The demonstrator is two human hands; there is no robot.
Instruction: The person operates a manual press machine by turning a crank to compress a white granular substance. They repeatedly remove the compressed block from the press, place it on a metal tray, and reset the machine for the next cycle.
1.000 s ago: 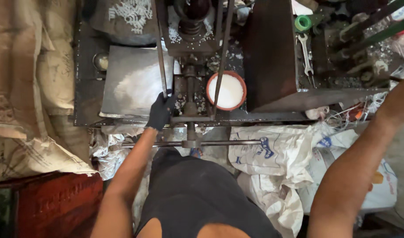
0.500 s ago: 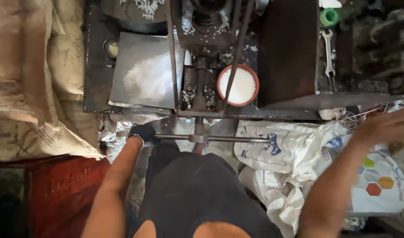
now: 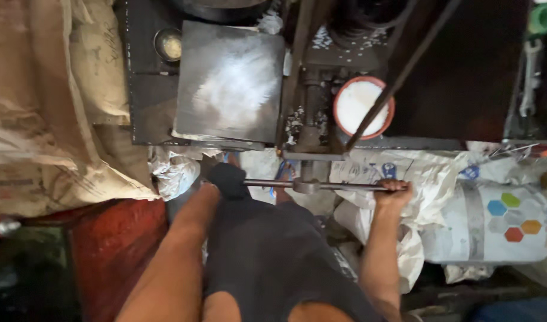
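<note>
Both fists clamped on bar (image 3: 321, 185): gloved left hand (image 3: 228, 180) on left end, bare right hand (image 3: 394, 192) on right. Best keep pull even, elbows tucked, clear of disc (image 3: 363, 107).

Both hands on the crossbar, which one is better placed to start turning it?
Right, probably: the bare right hand grips the far end of the crossbar, the longer side from the hub. The gloved left hand sits closer in.
</note>
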